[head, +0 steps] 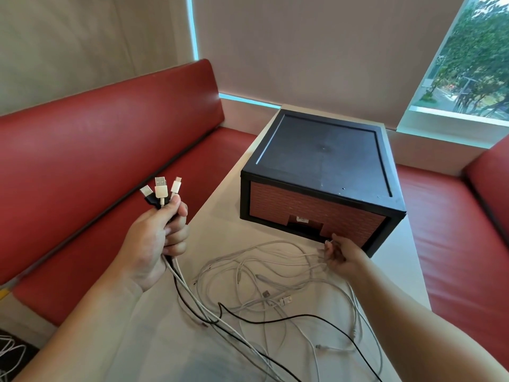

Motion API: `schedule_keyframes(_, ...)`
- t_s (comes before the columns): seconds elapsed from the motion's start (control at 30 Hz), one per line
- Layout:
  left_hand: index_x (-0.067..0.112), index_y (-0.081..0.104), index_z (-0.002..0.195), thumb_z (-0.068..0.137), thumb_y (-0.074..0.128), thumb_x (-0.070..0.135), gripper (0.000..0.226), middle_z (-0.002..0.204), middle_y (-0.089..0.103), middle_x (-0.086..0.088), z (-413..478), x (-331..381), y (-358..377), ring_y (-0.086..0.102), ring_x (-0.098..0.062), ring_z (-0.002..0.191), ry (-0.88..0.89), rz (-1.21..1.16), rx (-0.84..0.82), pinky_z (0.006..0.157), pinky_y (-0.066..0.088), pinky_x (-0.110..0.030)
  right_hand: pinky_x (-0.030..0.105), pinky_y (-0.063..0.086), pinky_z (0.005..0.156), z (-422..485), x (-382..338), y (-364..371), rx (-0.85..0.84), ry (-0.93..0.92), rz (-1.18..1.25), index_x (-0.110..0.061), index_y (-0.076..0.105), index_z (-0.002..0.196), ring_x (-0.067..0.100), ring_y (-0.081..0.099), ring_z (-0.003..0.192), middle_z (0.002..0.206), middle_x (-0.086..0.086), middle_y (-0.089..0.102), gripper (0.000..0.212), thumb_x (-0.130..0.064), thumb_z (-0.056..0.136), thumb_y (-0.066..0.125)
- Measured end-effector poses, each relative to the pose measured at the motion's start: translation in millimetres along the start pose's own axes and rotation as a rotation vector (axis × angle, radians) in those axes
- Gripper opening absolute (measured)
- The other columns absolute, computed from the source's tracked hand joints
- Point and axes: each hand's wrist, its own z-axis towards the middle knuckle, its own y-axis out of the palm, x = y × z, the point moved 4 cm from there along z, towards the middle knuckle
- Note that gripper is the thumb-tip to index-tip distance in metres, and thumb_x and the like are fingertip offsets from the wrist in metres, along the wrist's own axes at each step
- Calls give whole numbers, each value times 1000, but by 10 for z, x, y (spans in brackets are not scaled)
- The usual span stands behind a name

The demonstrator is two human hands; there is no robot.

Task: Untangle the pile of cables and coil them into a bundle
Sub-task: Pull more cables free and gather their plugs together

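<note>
Plugs (pixel 161 188) stick up from my left hand (pixel 157 238), its fist closed round three of the cables (pixel 275 285), which trail down into the tangle on the table (pixel 214 224). My right hand (pixel 341 256) pinches white strands of it, just in front of the box (pixel 322 175).

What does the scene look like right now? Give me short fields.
left hand: grips three cables below their plugs, plugs up
right hand: pinches a white cable beside the box
pile: white and black cables, tangled loose on the table
box: black, brick-pattern front, on the table
coiling: not yet done
</note>
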Motion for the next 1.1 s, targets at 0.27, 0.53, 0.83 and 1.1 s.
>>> schedule_keyframes(0.27, 16, 49, 71, 101, 43, 31, 34, 54, 20, 7, 56, -59, 110, 17, -3, 41, -36, -10, -14, 36, 13, -17, 24, 39, 57, -599, 36, 301, 2, -678, -751, -13, 62, 79, 15, 48, 64, 68, 3, 53, 22, -7, 96, 49)
schedule_keyframes(0.53, 8, 68, 98, 100, 46, 32, 33, 88, 73, -3, -43, -321, 405, 20, -2, 41, -275, 289, -201, 39, 12, -16, 18, 41, 61, -1689, 431, 686, -669, -1011, -1215, -27, 59, 95, 5, 49, 61, 65, -11, 50, 27, -6, 100, 43)
schedule_keyframes(0.83, 10, 65, 108, 100, 44, 27, 28, 98, 74, -1, -184, -252, 487, 19, 0, 41, -211, -16, -223, 36, 17, -12, 26, 41, 64, -1834, 705, 616, -792, -859, -1504, -27, 62, 97, 7, 45, 62, 68, -4, 51, 28, -10, 100, 40)
schedule_keyframes(1.1, 9, 64, 96, 89, 49, 33, 29, 61, 51, 5, -371, -245, 631, 22, -3, 44, -116, 175, -408, 40, 21, -15, 37, 42, 103, -1989, 522, 803, -816, -431, -949, -21, 61, 124, 15, 61, 109, 112, -3, 68, 51, -51, 96, 31)
